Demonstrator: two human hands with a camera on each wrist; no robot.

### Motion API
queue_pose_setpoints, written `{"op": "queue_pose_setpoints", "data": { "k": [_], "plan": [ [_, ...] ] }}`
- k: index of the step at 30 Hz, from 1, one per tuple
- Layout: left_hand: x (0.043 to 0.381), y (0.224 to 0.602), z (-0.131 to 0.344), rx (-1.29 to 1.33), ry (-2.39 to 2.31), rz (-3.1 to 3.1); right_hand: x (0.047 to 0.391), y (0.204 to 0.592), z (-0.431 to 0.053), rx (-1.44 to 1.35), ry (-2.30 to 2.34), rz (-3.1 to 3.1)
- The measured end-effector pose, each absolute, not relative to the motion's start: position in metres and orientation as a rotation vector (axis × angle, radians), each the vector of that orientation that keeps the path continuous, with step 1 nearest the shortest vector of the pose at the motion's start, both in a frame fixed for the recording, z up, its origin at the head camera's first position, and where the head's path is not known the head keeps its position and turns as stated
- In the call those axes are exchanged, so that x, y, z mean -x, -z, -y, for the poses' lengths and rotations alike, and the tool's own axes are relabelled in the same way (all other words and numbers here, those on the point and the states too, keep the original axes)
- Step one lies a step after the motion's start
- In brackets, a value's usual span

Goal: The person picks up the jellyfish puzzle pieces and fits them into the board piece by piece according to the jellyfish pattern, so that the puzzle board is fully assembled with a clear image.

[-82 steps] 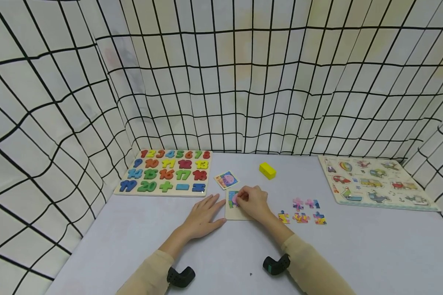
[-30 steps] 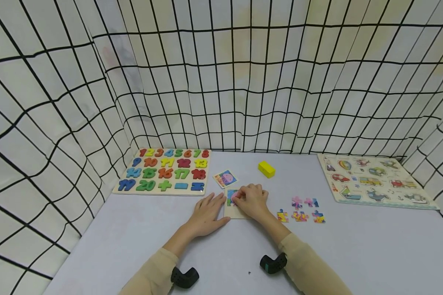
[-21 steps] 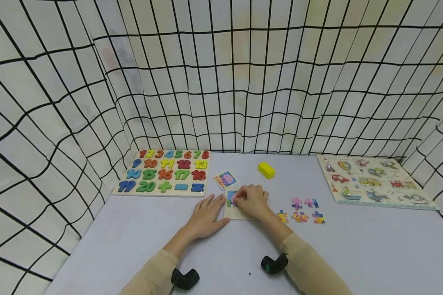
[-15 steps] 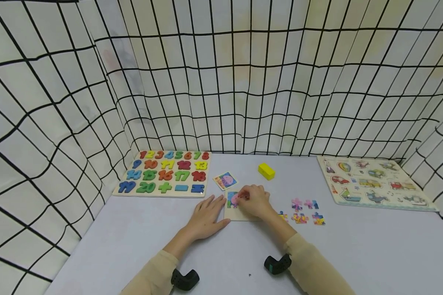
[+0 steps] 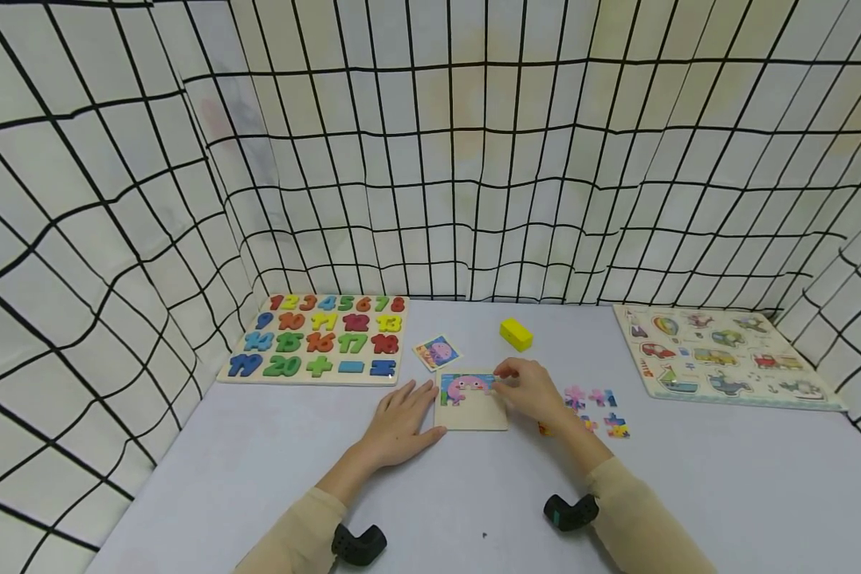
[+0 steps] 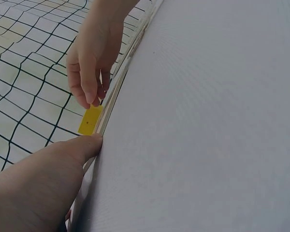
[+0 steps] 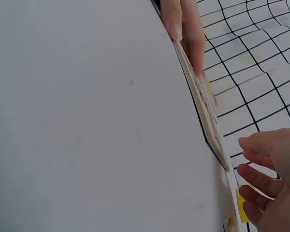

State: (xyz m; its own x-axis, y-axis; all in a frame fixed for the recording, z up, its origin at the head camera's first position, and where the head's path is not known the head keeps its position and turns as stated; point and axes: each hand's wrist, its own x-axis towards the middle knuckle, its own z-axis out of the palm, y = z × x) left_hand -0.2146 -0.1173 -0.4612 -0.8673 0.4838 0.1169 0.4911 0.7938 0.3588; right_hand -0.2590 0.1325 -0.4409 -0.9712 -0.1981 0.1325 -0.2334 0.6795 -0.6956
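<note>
A small wooden jigsaw board lies on the table in the head view, its upper part filled with pink, blue and green puzzle pieces. My left hand rests flat at the board's left edge; in the right wrist view its fingertips touch that edge. At the board's upper right is my right hand, bent fingers pointing left. Its thumb and fingers stand apart in the right wrist view, with nothing visible between them. Loose jigsaw pieces lie right of the board, some partly hidden by the right forearm.
A small picture card and a yellow block lie behind the board. A number puzzle stands back left, a vehicle picture puzzle back right. Black netting over white cloth surrounds the table.
My right hand has moved right, off the pink pieces to the board's right edge, uncovering the picture's upper row. The left hand has stayed nearly still.
</note>
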Motion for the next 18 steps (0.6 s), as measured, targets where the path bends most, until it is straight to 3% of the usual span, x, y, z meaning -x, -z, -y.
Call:
{"op": "queue_pose_setpoints", "data": {
  "k": [18],
  "plan": [
    [0.214,0.462,0.117,0.790,0.590,2.971,0.246,0.439,-0.210,-0.316,-1.042,2.836]
  ]
}}
